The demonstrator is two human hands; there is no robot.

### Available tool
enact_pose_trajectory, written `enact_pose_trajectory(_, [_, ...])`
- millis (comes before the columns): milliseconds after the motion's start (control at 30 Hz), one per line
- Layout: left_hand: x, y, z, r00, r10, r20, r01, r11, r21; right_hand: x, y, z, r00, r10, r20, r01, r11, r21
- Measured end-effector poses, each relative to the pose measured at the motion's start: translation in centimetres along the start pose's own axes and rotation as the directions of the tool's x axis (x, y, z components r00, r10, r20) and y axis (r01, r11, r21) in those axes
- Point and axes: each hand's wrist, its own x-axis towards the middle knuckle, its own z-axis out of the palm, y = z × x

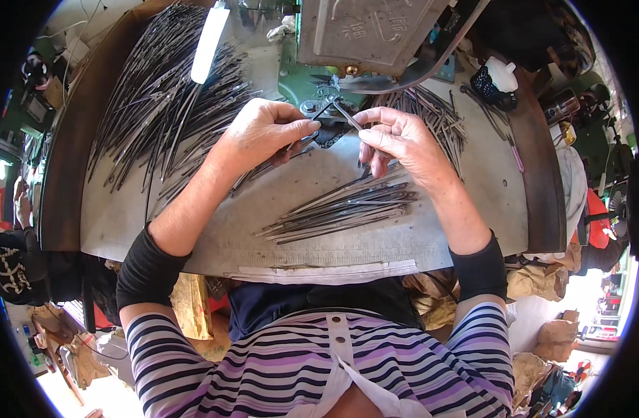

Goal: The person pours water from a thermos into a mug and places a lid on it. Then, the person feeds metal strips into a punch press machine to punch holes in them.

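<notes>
My left hand [267, 132] is closed, pinching a thin dark strip [323, 110] between thumb and forefinger. Opposite it, my right hand [396, 139] pinches the end of another thin strip [347, 115], greyer in the light. The tips of the two strips come close together in front of a machine's metal work point [311, 107]; whether they touch or are one piece, I cannot tell. Under my hands, a small bundle of similar dark strips [340, 212] lies on the table. Whether the strips are metal or leather is unclear.
Above my hands hangs the machine's grey head [364, 35], over a green base [291, 80]. A large heap of strips [173, 90] covers the table's left, a smaller pile [434, 122] its right. A lit white lamp [209, 45] hangs at upper left; a black patterned cup [488, 87] stands at right.
</notes>
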Motion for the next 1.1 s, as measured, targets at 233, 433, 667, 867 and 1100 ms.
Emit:
enact_pose_trajectory(233, [-0.4, 0.7, 0.2, 0.999, 0.036, -0.023, -0.035, 0.998, 0.057, 0.0, 0.0, 0.2, 1.000, -0.002, -0.010, 0.002, 1.000, 0.008])
enact_pose_trajectory(433, [0.2, 0.6, -0.3, 0.997, 0.064, -0.047, -0.058, 0.992, 0.115, 0.6, 0.1, 0.1, 1.000, -0.010, -0.024, 0.011, 0.999, 0.037])
enact_pose_trajectory(667, [0.6, 0.5, -0.7, 0.999, 0.046, -0.019, -0.043, 0.990, 0.137, 1.0, 0.0, 0.1, 0.999, 0.002, -0.032, -0.001, 1.000, 0.024])
enact_pose_trajectory(867, [1.0, 0.7, -1.2, 0.996, -0.029, 0.080, 0.031, 0.999, -0.032, 0.9, 0.1, 0.0, 0.999, 0.007, -0.037, -0.005, 0.998, 0.067])
enact_pose_trajectory(1100, [-0.1, 0.6, 0.4, 0.999, 0.040, 0.006, -0.040, 0.998, -0.057, 1.8, 2.7, -0.3, 0.979, -0.077, -0.187, 0.148, 0.902, 0.405])
